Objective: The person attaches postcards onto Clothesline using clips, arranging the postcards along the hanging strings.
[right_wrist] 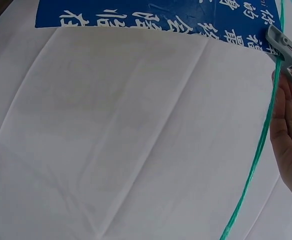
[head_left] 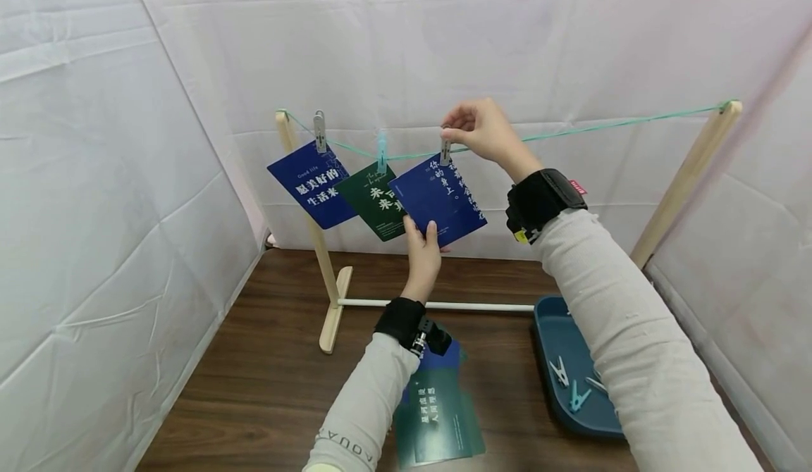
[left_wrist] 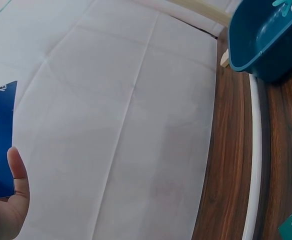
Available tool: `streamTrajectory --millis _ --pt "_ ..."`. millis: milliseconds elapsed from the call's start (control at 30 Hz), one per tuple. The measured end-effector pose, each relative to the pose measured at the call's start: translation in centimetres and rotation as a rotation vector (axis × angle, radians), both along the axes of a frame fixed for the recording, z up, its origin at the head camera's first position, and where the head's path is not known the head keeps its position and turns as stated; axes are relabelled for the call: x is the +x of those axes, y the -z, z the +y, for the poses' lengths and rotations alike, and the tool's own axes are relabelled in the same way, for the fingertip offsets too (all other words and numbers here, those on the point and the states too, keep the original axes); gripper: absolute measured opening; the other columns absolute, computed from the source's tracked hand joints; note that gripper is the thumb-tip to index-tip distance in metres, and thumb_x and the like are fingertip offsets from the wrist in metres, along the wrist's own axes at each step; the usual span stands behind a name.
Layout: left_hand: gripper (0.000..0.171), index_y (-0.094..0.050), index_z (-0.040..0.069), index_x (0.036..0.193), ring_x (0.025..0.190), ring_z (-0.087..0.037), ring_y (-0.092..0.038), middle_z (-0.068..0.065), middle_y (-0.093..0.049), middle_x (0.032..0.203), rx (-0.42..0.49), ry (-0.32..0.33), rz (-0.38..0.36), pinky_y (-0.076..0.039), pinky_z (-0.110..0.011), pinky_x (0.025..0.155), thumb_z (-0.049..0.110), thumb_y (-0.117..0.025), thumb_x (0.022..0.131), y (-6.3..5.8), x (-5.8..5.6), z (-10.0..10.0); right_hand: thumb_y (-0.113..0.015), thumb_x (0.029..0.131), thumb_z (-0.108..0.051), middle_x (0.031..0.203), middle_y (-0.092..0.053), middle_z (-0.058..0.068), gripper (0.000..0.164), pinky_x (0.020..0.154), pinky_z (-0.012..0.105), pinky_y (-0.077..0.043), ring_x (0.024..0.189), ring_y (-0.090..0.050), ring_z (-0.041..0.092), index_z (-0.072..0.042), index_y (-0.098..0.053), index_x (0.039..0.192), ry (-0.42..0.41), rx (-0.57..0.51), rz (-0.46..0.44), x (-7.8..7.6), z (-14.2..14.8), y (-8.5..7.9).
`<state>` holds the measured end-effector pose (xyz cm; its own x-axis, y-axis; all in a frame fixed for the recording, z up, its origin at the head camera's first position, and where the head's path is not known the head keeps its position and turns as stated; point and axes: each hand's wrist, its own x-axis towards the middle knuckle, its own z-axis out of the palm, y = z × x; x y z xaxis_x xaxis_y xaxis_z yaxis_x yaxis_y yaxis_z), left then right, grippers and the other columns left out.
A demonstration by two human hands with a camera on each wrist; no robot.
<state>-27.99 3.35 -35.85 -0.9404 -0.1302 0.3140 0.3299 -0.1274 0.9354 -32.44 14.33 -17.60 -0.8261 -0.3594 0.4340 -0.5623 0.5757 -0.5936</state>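
Note:
My right hand (head_left: 487,134) pinches the top of a grey clothespin (head_left: 446,151) on the green line (head_left: 571,131). That clothespin's lower end sits on the upper corner of a blue card (head_left: 438,201) with white writing. In the right wrist view, the clothespin (right_wrist: 289,50) overlaps both the card's corner and the line. Below, my left hand (head_left: 423,257) holds the card by its lower edge, thumb in front and the other fingers mostly hidden behind it. To the left hang a green card (head_left: 374,208) under a light blue clothespin (head_left: 382,152) and another blue card (head_left: 314,183) under a grey clothespin (head_left: 320,132).
Wooden posts (head_left: 688,183) hold up the line, with a white bar (head_left: 482,306) low between them. A stack of cards (head_left: 438,423) lies on the wooden table (head_left: 254,387), partly under my left forearm. A blue tray (head_left: 558,408) with several clothespins stands at the right.

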Motion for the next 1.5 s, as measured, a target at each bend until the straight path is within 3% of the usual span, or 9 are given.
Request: streamTrajectory --millis 200,400,567,733,900,1067,1267,1400,1500 --pt "0.030 -0.023 0.011 0.125 0.107 -0.030 -0.049 -0.016 -0.040 0.124 0.020 0.024 -0.048 -0.050 -0.040 0.071 0.019 -0.029 0.097 0.6 0.0 0.3 -0.053 0.088 -0.011 0.106 -0.057 0.022 0.030 0.089 0.036 -0.043 0.099 -0.054 0.029 0.004 -0.054 0.114 -0.050 0.078 -0.062 0.2 0.3 0.1" --pt "0.032 -0.026 0.010 0.123 0.096 -0.034 -0.055 -0.018 -0.044 0.121 0.074 0.025 -0.122 -0.052 -0.041 0.071 0.028 -0.030 0.097 2.2 0.4 0.6 -0.051 0.089 -0.012 0.109 -0.056 0.023 0.033 0.089 0.038 -0.042 0.101 -0.053 0.031 0.004 -0.051 0.118 -0.049 0.129 -0.066 0.4 0.4 0.8" --pt "0.034 -0.027 0.011 0.120 0.087 -0.023 -0.057 -0.017 -0.046 0.117 0.142 0.046 -0.197 -0.052 -0.039 0.070 0.033 -0.032 0.095 3.9 1.1 0.9 -0.051 0.090 -0.015 0.112 -0.056 0.022 0.036 0.086 0.039 -0.044 0.101 -0.054 0.031 0.001 -0.047 0.122 -0.033 0.161 -0.077 0.7 0.7 1.7" --pt "0.033 -0.027 0.010 0.109 0.082 -0.023 -0.058 -0.021 -0.052 0.103 0.155 0.044 -0.215 -0.053 -0.037 0.066 0.040 -0.029 0.094 5.7 1.6 1.2 -0.051 0.090 -0.026 0.125 -0.048 0.018 0.048 0.095 0.040 -0.039 0.113 -0.047 0.030 -0.004 -0.038 0.131 -0.011 0.103 -0.068 1.1 1.1 2.4" --pt "0.041 -0.027 0.008 0.108 0.075 -0.020 -0.058 -0.025 -0.052 0.100 0.123 0.061 -0.272 -0.053 -0.035 0.062 0.046 -0.023 0.093 7.9 2.7 1.8 -0.049 0.090 -0.031 0.131 -0.043 0.011 0.048 0.106 0.031 -0.025 0.124 -0.036 0.021 -0.005 -0.041 0.129 0.132 -0.156 0.183 2.2 1.8 3.2" --pt "0.043 -0.029 0.006 0.109 0.067 -0.018 -0.057 -0.030 -0.052 0.099 0.097 0.080 -0.326 -0.053 -0.042 0.061 0.046 -0.024 0.094 10.3 4.0 3.4 -0.051 0.088 -0.013 0.112 -0.055 0.014 0.027 0.098 0.026 -0.034 0.110 -0.048 0.020 0.001 -0.055 0.110 0.217 -0.406 0.498 3.6 3.4 4.9" --pt "0.031 -0.035 0.005 0.109 0.073 -0.022 -0.058 -0.024 -0.052 0.097 -0.060 0.202 -0.290 -0.053 -0.039 0.057 0.034 -0.033 0.096 11.7 6.6 6.4 -0.049 0.089 -0.009 0.098 -0.057 0.017 0.019 0.083 0.032 -0.043 0.093 -0.051 0.024 0.005 -0.056 0.099 0.288 -0.424 0.523 4.4 7.5 9.5" --pt "0.029 -0.039 0.005 0.116 0.078 -0.017 -0.056 -0.016 -0.050 0.104 -0.238 0.410 -0.218 -0.051 -0.028 0.057 0.023 -0.043 0.094 12.5 8.6 8.5 -0.047 0.091 -0.013 0.097 -0.056 0.017 0.023 0.076 0.021 -0.040 0.088 -0.050 0.021 0.005 -0.056 0.101 0.335 -0.284 0.364 4.9 11.1 13.6" --pt "0.032 -0.043 0.007 0.119 0.093 -0.018 -0.055 -0.013 -0.050 0.113 -0.472 0.508 -0.087 -0.049 -0.026 0.071 0.021 -0.048 0.092 12.9 9.8 10.2 -0.045 0.092 -0.014 0.095 -0.057 0.019 0.024 0.072 0.024 -0.041 0.084 -0.051 0.024 0.006 -0.055 0.103 0.309 -0.105 0.166 5.4 13.9 16.3"
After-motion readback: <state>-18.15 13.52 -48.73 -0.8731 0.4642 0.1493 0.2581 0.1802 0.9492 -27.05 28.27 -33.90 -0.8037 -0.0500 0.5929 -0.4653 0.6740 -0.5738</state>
